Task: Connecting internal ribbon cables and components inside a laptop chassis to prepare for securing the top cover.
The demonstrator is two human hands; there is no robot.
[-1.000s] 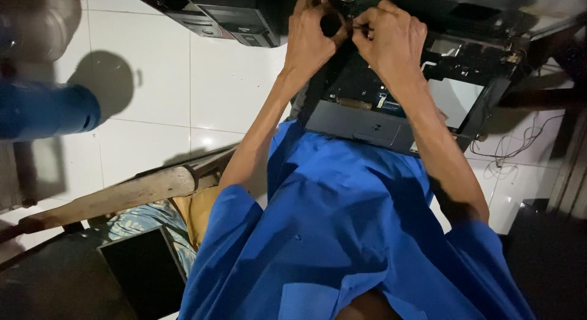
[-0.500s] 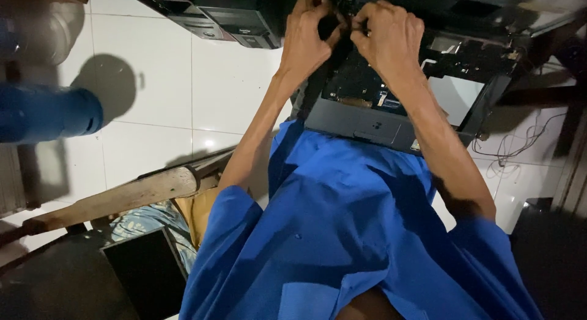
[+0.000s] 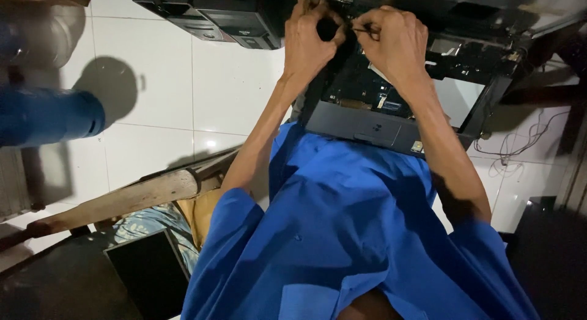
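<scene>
Both arms stretch forward and upward from the short blue sleeves, bare from above the elbow, and converge so that the hands meet close together at the far end of the reach. The left hand [image 3: 310, 42] is curled, its fingers bent inward and the thumb and forefinger forming a ring. The right hand [image 3: 394, 42] sits just beside it, knuckles up, fingers folded down, with the thumb and forefinger pinched tightly together toward the left hand. The left forearm runs slim and nearly straight, the elbow slightly bent. The right forearm angles in from the right, the wrist bent a little downward.
</scene>
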